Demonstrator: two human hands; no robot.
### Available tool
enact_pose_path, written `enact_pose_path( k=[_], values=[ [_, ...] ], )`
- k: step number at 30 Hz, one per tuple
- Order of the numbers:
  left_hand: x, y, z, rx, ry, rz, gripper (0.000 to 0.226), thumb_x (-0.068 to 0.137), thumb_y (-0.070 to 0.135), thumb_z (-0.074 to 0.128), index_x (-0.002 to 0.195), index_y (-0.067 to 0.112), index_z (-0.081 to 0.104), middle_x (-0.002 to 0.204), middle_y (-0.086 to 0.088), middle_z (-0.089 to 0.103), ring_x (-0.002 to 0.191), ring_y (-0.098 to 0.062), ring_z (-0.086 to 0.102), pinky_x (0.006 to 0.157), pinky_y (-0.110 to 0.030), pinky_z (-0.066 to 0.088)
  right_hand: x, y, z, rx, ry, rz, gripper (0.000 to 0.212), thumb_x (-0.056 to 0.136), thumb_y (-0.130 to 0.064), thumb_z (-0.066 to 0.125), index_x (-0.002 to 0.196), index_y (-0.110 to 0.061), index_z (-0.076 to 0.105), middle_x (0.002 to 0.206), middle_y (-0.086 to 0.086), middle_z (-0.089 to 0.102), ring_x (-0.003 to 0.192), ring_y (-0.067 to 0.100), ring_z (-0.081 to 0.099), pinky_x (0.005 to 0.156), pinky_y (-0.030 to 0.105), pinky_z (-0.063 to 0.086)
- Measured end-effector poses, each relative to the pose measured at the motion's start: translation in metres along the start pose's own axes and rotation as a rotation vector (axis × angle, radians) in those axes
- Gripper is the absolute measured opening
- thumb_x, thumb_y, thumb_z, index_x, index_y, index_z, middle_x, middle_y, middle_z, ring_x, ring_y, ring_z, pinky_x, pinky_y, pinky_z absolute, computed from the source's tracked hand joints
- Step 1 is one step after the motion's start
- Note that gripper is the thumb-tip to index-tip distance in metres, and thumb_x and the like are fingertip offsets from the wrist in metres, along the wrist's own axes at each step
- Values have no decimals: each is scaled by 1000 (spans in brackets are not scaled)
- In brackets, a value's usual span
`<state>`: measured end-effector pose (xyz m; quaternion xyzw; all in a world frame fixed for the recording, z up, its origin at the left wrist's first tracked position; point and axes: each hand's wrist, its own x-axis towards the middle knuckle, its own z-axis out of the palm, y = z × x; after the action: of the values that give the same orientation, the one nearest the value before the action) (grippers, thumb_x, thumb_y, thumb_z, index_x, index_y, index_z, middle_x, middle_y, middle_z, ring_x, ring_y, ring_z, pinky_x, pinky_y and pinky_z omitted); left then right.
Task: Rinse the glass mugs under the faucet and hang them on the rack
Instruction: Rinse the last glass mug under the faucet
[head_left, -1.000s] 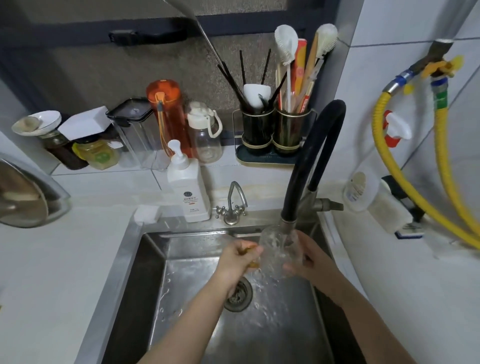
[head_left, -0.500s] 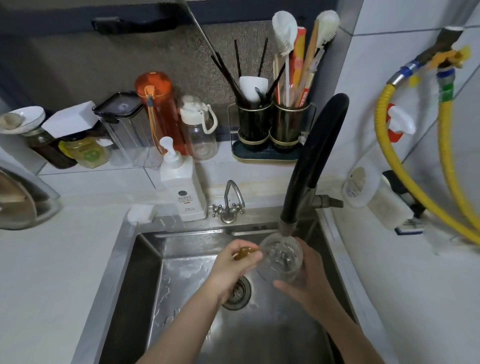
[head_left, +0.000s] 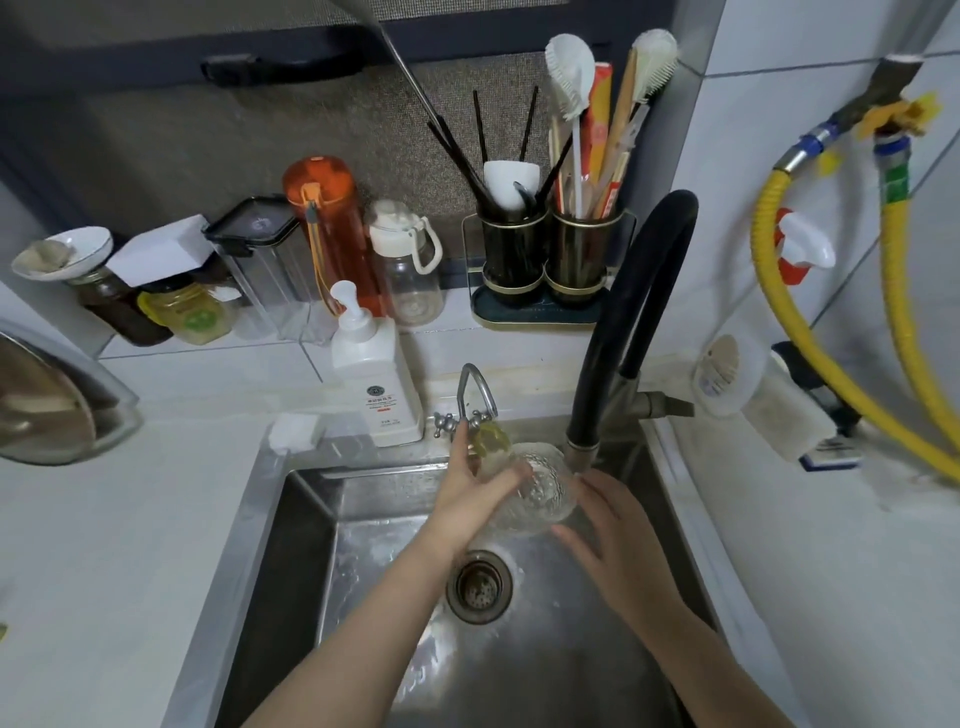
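A clear ribbed glass mug with an amber handle is held over the steel sink, just left of the black faucet's spout. My left hand grips the mug on its left side, by the handle. My right hand cups the mug's right side and bottom with its fingers spread. No water stream can be made out. No rack for mugs is in view.
The drain strainer lies below the mug. A small chrome tap and a white soap pump bottle stand behind the sink. Bottles, jars and a utensil holder line the back ledge. Yellow hoses hang at right.
The mug has tilted and shifted a little left of the spout. My left hand has slid up over its side, and the water seen a second ago no longer shows.
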<state>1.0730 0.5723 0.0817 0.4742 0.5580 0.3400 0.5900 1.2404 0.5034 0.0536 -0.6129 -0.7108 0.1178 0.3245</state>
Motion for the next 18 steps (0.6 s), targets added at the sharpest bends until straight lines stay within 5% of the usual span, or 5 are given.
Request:
enact_pose_path(
  k=[4,10,14,16,18],
  values=[
    [7,23,3,110,5,44,105,71,38,80,151,23,14,148,-1,38,133,-17,39,108,-30,35,22,-4,-7,-122,-144,-314,35,91,-35,43,114,-18,63,112,-5,69,114,7,51,103,35,45],
    [-12,9,22,-60,27,41,107,58,55,76,148,31,24,152,4,31,138,-16,32,113,-41,33,25,8,2,79,-235,-111,29,88,-49,45,94,-34,69,119,-6,62,120,2,46,102,2,21],
    [-6,-11,27,-76,67,58,63,79,33,75,135,31,49,137,7,51,120,-4,52,96,-18,46,26,-2,7,39,-191,-179,30,88,-48,43,95,-31,67,117,-6,66,121,10,50,95,21,42],
    [-2,-11,25,-4,70,45,45,85,31,69,128,27,57,126,10,58,106,7,54,80,-2,40,30,-9,3,-62,-340,-228,44,87,-51,30,98,-23,63,108,-1,68,104,15,60,84,29,49],
    [2,-13,26,71,29,41,49,79,45,70,125,28,61,120,12,61,110,2,56,81,-6,39,38,-7,-4,-148,-595,-251,52,85,-50,24,97,-15,61,93,4,68,83,19,64,77,36,52]
  ],
)
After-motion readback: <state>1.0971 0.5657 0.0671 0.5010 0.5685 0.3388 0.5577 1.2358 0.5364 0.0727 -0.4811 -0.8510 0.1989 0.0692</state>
